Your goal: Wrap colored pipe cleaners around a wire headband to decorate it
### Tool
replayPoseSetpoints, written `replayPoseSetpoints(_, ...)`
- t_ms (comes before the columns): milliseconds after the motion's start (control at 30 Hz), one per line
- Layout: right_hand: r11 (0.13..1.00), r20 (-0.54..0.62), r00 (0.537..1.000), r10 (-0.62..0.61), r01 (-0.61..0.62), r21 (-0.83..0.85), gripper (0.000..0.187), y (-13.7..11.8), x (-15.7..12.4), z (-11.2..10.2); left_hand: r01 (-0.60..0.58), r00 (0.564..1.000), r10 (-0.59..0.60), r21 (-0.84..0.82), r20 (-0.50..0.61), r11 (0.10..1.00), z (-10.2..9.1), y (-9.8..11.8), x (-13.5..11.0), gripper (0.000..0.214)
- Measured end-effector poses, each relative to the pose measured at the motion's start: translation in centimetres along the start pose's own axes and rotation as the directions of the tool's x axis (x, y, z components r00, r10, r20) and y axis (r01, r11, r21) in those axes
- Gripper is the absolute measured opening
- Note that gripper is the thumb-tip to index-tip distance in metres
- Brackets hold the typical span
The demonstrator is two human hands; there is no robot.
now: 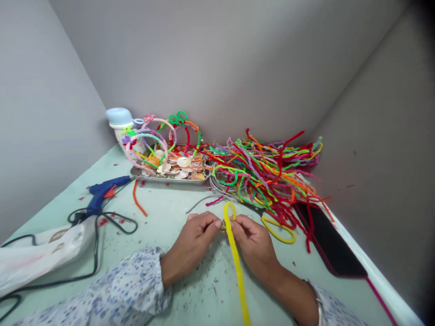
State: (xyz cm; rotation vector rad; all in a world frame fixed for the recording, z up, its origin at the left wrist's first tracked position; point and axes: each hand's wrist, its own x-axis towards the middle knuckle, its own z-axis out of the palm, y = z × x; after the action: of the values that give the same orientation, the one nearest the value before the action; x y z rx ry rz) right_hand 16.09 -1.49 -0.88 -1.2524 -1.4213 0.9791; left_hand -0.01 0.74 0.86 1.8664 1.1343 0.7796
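Note:
A yellow pipe cleaner is looped at its top between my two hands, and its long tail hangs down toward the table's front. My left hand pinches a short end of it between thumb and finger, left of the loop. Closed too, my right hand grips it just right of the loop. The tips of the right fingers are partly hidden behind the yellow strand. Yellow-handled scissors lie just beyond my right hand. A grey wire curves across the table beyond my left hand.
Many coloured pipe cleaners are heaped at the back right, over a black mat. A metal tray holds shells and pipe-cleaner rings, beside a blue-lidded bottle. On the left lie a blue glue gun, its cord and a white bag.

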Motion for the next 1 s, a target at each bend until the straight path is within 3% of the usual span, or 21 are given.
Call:
replayPoseSetpoints(400,1.000,0.013,1.000,-0.017,0.016,0.010,0.027,0.43,-0.13,-0.04,0.032,0.999,-0.034,-0.103,-0.018,0.994,0.25,-0.32,0.30,0.028)
replayPoseSetpoints(800,0.995,-0.020,0.997,-0.080,0.079,-0.063,0.028,0.24,-0.27,-0.17,-0.062,0.988,0.091,0.228,-0.121,0.972,0.35,0.54,-0.12,0.023)
replayPoseSetpoints(1000,0.991,-0.036,0.994,-0.100,0.096,-0.094,0.025,0.71,-0.25,-0.29,-0.091,0.992,0.104,0.161,-0.074,0.983,-0.02,0.64,-0.41,0.025)
